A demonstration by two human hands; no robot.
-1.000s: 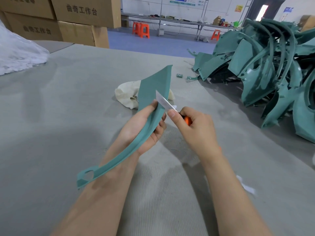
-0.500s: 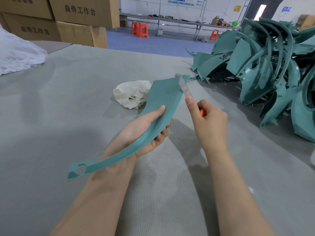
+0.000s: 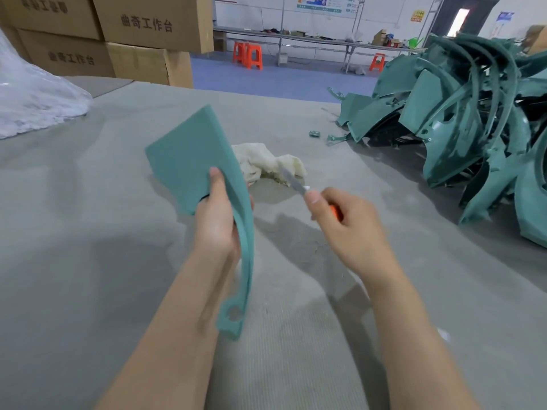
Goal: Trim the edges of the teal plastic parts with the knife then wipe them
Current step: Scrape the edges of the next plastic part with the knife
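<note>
Above the table [image 3: 88,291], left hand [image 3: 217,220] grips the teal part [image 3: 189,161]; right hand [image 3: 352,223] clasps the knife [image 3: 296,182] beside it.

teal plastic part [image 3: 189,161]: moulded plastic, showing a matt, finely grained face and a smoother rim; knife [image 3: 292,181]: blade reading as bare grey metal, giving off a dull sheen, handle showing as orange plastic (only a sliver is peeking out); rag [image 3: 266,164]: off-white cloth, lying soft and crumpled; table cover [image 3: 88,232]: grey felt-like fabric, looking rough and ribbed; pile of parts [image 3: 429,102]: same teal plastic, catching slight gloss; boxes [image 3: 148,25]: brown cardboard, looking matt
</note>
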